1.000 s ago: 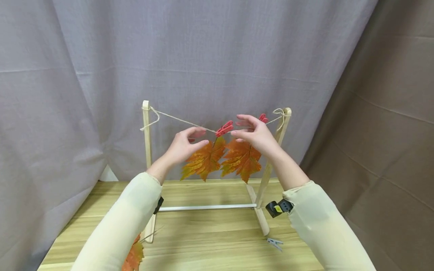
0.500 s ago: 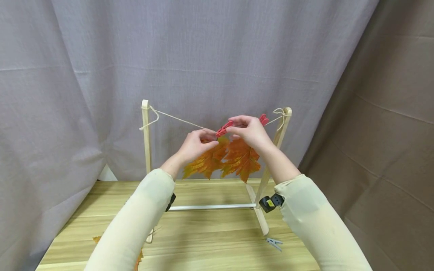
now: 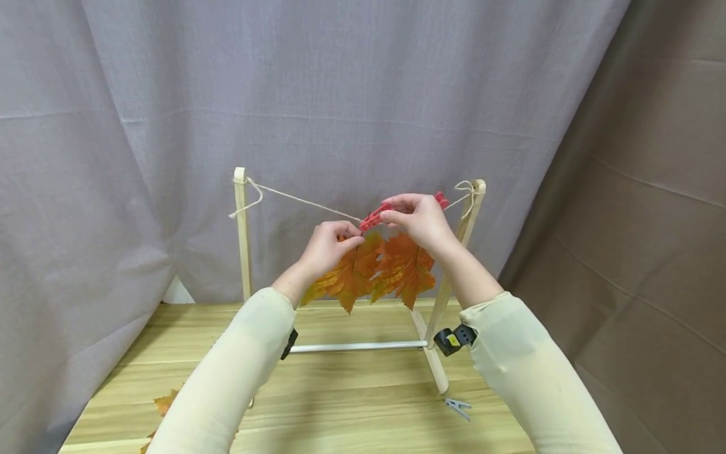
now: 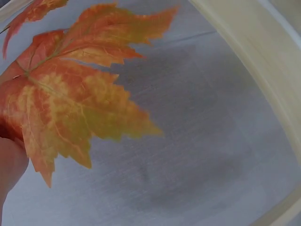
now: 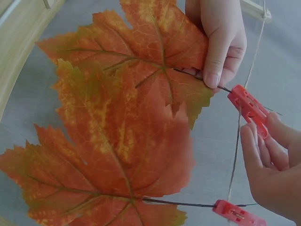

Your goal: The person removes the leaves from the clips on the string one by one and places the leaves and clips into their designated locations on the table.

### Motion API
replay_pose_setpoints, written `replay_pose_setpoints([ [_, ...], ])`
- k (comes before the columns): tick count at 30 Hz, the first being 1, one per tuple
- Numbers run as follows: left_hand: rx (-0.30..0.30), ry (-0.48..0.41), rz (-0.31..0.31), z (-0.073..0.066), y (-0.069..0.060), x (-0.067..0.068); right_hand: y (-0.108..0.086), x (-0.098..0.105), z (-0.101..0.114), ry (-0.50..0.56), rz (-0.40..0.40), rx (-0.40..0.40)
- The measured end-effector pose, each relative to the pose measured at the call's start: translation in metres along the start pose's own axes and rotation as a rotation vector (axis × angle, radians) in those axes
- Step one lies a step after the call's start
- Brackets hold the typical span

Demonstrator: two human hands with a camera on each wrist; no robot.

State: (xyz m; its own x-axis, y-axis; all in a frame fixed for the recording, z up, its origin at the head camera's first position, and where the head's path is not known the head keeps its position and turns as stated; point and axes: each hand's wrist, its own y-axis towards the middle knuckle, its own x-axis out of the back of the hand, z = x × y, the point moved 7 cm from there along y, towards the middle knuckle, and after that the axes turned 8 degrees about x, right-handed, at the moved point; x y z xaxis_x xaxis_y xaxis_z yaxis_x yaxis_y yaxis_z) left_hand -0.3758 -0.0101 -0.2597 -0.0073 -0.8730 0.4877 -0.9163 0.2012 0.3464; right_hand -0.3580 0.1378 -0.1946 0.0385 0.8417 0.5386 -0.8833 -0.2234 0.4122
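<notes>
My left hand [image 3: 331, 246] pinches the dark stem of an orange-yellow maple leaf [image 3: 353, 277], just below the string [image 3: 306, 202]. That leaf [image 4: 70, 99] fills much of the left wrist view, partly hiding the hand. In my right hand [image 3: 422, 221], thumb and fingers hold the handle end of a red clothespin [image 3: 371, 218]. The right wrist view shows the stem running into the jaws of this clothespin [image 5: 247, 109], where the string also passes. A second leaf [image 3: 405, 271] hangs beside the first, its stem in another red clothespin [image 5: 239, 214].
The string is tied between two wooden posts, left [image 3: 242, 239] and right [image 3: 467, 221], joined low down by a white rod [image 3: 357, 346]. A grey clothespin [image 3: 457, 407] lies on the wooden table [image 3: 340, 403]. Another leaf [image 3: 164, 401] lies partly under the left sleeve.
Both hands came in toward the middle clothespin. The right hand took hold of it, and the left hand closed on the leaf stem, moving right and slightly down.
</notes>
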Motion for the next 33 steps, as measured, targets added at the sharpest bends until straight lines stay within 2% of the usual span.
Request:
replay_pose_setpoints([
  [7, 0.013, 0.006, 0.010, 0.003, -0.001, 0.002, 0.000, 0.006, 0.008, -0.033, -0.094, 0.065],
  [17, 0.018, 0.004, 0.015, 0.007, -0.002, 0.009, 0.002, 0.022, 0.013, 0.074, -0.239, 0.107],
  [26, 0.002, 0.018, 0.005, 0.010, -0.003, 0.015, 0.003, 0.029, 0.016, 0.134, -0.242, 0.116],
  [33, 0.004, 0.009, 0.023, 0.017, -0.007, 0.022, -0.004, 0.036, 0.009, 0.090, -0.214, 0.077],
])
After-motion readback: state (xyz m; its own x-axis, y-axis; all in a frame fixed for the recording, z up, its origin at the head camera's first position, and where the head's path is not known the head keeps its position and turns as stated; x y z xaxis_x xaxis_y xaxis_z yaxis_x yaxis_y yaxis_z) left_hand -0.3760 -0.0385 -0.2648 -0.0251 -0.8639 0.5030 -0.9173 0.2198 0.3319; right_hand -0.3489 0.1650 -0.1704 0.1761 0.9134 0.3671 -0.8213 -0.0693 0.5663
